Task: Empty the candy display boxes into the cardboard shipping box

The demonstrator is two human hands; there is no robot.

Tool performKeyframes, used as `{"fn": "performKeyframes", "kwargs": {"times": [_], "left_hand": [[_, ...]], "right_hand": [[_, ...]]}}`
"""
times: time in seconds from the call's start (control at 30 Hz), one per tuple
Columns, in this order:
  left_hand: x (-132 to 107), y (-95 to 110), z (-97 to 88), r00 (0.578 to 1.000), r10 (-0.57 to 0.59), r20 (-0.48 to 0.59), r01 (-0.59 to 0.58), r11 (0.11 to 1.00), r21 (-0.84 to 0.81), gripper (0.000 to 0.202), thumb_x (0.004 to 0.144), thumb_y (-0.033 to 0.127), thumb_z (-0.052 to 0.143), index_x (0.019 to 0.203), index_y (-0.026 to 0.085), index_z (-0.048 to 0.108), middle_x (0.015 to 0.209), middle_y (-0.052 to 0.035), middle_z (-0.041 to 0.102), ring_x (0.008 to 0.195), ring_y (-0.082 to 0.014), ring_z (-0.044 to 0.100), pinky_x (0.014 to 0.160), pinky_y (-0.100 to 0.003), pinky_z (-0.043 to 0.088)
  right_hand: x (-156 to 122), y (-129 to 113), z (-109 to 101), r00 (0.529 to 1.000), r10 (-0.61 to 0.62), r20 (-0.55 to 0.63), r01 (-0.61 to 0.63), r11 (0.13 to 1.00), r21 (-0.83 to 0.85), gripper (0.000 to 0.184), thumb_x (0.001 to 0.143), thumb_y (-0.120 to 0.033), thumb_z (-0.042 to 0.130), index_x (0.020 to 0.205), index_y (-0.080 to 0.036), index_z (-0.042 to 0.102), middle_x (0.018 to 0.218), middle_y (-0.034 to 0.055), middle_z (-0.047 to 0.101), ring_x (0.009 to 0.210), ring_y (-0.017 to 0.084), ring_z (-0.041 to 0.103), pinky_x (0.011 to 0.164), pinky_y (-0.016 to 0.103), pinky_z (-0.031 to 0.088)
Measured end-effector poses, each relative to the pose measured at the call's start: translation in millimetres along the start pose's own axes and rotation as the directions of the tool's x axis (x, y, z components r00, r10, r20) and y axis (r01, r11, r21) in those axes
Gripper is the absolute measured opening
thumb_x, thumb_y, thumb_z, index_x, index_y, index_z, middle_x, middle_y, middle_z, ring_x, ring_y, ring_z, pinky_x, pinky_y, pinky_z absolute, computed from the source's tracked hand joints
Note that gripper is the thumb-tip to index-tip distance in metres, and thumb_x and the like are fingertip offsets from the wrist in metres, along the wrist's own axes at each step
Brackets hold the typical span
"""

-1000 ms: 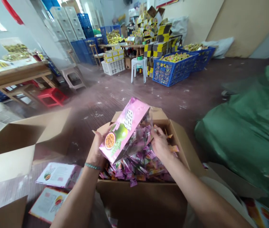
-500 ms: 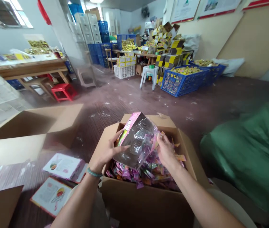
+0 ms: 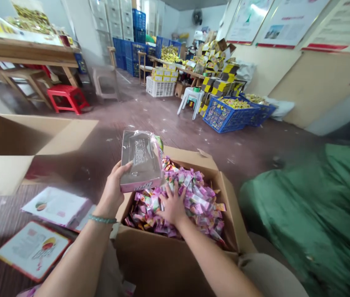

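My left hand [image 3: 114, 183] grips the near-left corner of a pink-edged candy box [image 3: 140, 159] with a clear plastic window. Through the window the box looks empty, and it is tilted above the carton's left side. My right hand [image 3: 173, 204] lies on the heap of purple-wrapped candies [image 3: 193, 198], fingers spread, holding nothing that I can make out. Those candies, with a few orange ones among them, fill much of an open cardboard carton [image 3: 232, 206] in front of me.
Left of the carton lie flat printed boxes [image 3: 57, 206] and a red-edged box [image 3: 32, 249]. An open brown carton [image 3: 63, 138] stands beyond them. Green sheeting [image 3: 286, 202] bulges at the right. Farther off are a red stool [image 3: 66, 99] and blue crates [image 3: 227, 117].
The candy box has moved left and turned, now held by my left hand alone. My right hand has let go of it and come down onto the candies. The view has shifted right.
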State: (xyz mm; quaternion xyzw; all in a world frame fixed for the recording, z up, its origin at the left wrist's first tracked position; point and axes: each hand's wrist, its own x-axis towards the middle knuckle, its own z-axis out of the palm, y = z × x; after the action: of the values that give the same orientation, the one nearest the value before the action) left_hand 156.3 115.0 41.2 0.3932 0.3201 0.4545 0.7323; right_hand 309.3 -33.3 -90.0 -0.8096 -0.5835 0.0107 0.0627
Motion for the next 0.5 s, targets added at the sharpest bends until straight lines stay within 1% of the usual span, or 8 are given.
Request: {"fn": "performKeyframes", "kwargs": {"times": [0.07,0.13,0.17,0.23,0.3,0.33,0.4,0.5], "left_hand": [[1,0,-1.1,0.999,-0.012,-0.029,0.012,1.0,-0.02,0.045,0.064,0.026,0.08,0.106,0.015,0.073,0.095,-0.0017,0.077,0.077,-0.015,0.07,0.062,-0.02,0.056],[2,0,0.6,0.998,-0.018,-0.058,0.017,1.0,-0.023,0.038,0.064,0.024,0.08,0.1,0.015,0.073,0.095,-0.0009,0.077,0.076,-0.0138,0.07,0.063,-0.019,0.057],[3,0,2.6,0.997,-0.03,-0.075,0.029,0.999,-0.021,0.035,0.064,0.022,0.079,0.097,0.015,0.073,0.095,-0.0007,0.077,0.076,-0.0136,0.07,0.063,-0.019,0.057],[5,-2,8.7,0.989,-0.08,-0.127,0.077,0.997,-0.028,0.03,0.065,0.02,0.077,0.094,0.014,0.074,0.091,-0.0011,0.077,0.074,-0.0139,0.07,0.062,-0.019,0.058],[5,-5,16.5,0.973,-0.161,-0.167,0.155,0.987,-0.05,0.027,0.066,0.018,0.075,0.092,0.013,0.075,0.085,-0.0024,0.077,0.069,-0.0151,0.07,0.059,-0.021,0.058],[4,-7,20.7,0.966,-0.196,-0.168,0.188,0.98,-0.062,0.026,0.066,0.018,0.074,0.091,0.012,0.075,0.084,-0.0034,0.077,0.068,-0.0161,0.07,0.058,-0.022,0.059],[3,-13,28.5,0.966,-0.233,-0.111,0.225,0.971,-0.074,0.027,0.068,0.018,0.074,0.094,0.012,0.076,0.086,-0.0058,0.078,0.071,-0.0195,0.072,0.064,-0.027,0.061],[1,-23,36.0,0.958,-0.285,0.029,0.287,0.956,-0.068,0.034,0.071,0.023,0.075,0.103,0.012,0.077,0.095,-0.0094,0.079,0.089,-0.0272,0.075,0.081,-0.036,0.063]], "right_hand": [[13,31,3,0.989,0.138,0.059,-0.137,0.99,-0.033,0.074,0.084,-0.071,0.066,0.147,-0.034,0.056,0.17,0.0105,0.017,0.152,0.055,-0.001,0.11,0.083,0.002],[20,66,2,0.957,0.268,0.107,-0.262,0.963,-0.066,0.076,0.086,-0.071,0.063,0.152,-0.035,0.05,0.169,0.0114,0.02,0.151,0.056,-0.001,0.109,0.083,0.008],[22,84,3,0.935,0.332,0.129,-0.324,0.943,-0.079,0.075,0.088,-0.07,0.061,0.154,-0.035,0.047,0.169,0.0123,0.022,0.152,0.055,-0.001,0.108,0.083,0.011],[22,117,7,0.869,0.467,0.165,-0.458,0.884,-0.092,0.074,0.092,-0.067,0.055,0.158,-0.035,0.041,0.168,0.0137,0.024,0.152,0.055,0.002,0.108,0.083,0.014],[21,142,15,0.797,0.573,0.192,-0.565,0.819,-0.096,0.074,0.095,-0.063,0.052,0.161,-0.035,0.035,0.167,0.0147,0.025,0.153,0.052,0.009,0.111,0.08,0.015],[22,152,21,0.775,0.602,0.193,-0.595,0.798,-0.101,0.074,0.095,-0.062,0.052,0.161,-0.034,0.034,0.166,0.0154,0.027,0.152,0.05,0.013,0.112,0.079,0.015],[25,165,34,0.764,0.626,0.158,-0.615,0.78,-0.116,0.074,0.094,-0.059,0.053,0.161,-0.032,0.035,0.162,0.0174,0.033,0.151,0.048,0.02,0.113,0.078,0.013],[37,175,51,0.756,0.646,0.105,-0.636,0.763,-0.116,0.072,0.094,-0.059,0.054,0.159,-0.031,0.038,0.158,0.0194,0.037,0.149,0.046,0.027,0.113,0.076,0.012]]}}
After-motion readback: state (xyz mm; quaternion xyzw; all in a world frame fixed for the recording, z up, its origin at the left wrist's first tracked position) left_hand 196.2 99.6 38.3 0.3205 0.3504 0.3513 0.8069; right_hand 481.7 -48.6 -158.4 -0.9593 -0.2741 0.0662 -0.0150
